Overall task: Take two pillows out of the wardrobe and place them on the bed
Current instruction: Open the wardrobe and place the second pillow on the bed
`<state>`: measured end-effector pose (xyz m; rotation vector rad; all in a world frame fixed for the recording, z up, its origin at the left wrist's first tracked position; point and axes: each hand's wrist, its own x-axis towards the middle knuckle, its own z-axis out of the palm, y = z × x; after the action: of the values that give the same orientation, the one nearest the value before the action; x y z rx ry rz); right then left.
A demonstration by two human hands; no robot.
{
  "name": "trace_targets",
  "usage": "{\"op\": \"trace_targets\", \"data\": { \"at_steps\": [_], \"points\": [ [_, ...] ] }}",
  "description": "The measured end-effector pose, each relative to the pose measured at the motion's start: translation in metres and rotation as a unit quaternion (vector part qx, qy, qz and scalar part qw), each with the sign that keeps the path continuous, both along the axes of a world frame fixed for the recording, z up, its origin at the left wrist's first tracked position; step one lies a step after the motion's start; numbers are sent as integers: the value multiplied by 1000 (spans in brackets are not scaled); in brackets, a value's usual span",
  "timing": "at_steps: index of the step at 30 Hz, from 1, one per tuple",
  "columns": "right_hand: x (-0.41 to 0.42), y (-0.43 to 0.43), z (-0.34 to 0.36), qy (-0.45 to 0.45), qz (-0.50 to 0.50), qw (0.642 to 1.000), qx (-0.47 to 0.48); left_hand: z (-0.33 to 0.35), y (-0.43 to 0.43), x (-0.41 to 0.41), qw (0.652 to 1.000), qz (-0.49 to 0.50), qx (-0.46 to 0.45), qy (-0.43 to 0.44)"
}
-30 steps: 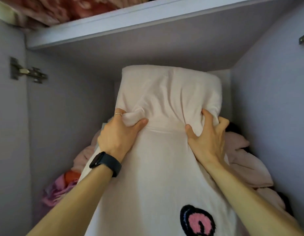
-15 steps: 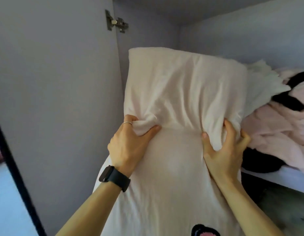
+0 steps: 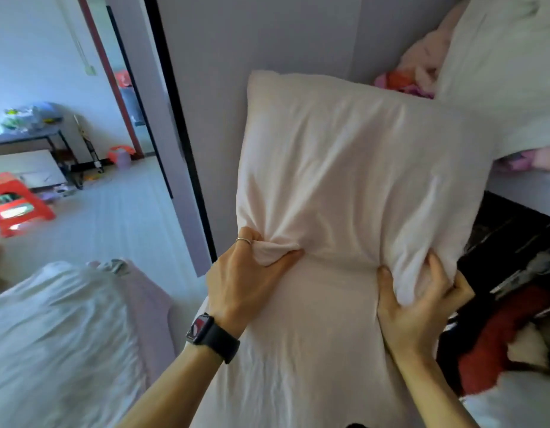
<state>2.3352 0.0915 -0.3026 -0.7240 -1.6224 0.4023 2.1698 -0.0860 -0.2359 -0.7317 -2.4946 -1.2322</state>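
While on pillow (image 3: 360, 165), both hands (image 3: 243, 282) (image 3: 422, 307) clenched

Pillow (image 3: 360, 168): pale pinkish cloth, matt, soft-looking weave, heavily creased; the cloth bunches into tight folds where the left hand (image 3: 246, 279) and right hand (image 3: 422, 307) grip it. Ring (image 3: 243, 240) on left hand: thin metal, bright sheen. Watch (image 3: 213, 336): dark matt strap with a rubbery look; face glossy. Wardrobe wall (image 3: 267, 35): smooth, matt, grey-lilac, laminate-like. Bed sheet (image 3: 57, 335): white cloth, matt, crumpled. Stool (image 3: 14, 199): red plastic, slight gloss. Floor (image 3: 113, 217): smooth, pale, low sheen. Red fabric (image 3: 496, 344) in the lower compartment: fuzzy, pile-like nap.
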Motion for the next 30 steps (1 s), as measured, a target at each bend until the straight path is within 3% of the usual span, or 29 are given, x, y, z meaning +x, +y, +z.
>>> {"op": "trace_targets", "data": {
  "at_steps": [8,13,17,26,30],
  "points": [
    [14,-88,-108,-96,137,981,-99,-109,-116,39,989,89,-84,-89],
    [19,-148,-154,-199,204,949,-138,-171,-188,62,961,151,-136,-185],
    [-12,-194,-173,-289,282,901,-157,-203,-253,68,927,229,-146,-260],
    [-112,-294,-182,-351,427,826,-110,-219,-371,58,871,366,-64,-320],
    [-140,-347,-186,-397,502,764,-83,-227,-422,79,823,448,-18,-349]
  ]
}}
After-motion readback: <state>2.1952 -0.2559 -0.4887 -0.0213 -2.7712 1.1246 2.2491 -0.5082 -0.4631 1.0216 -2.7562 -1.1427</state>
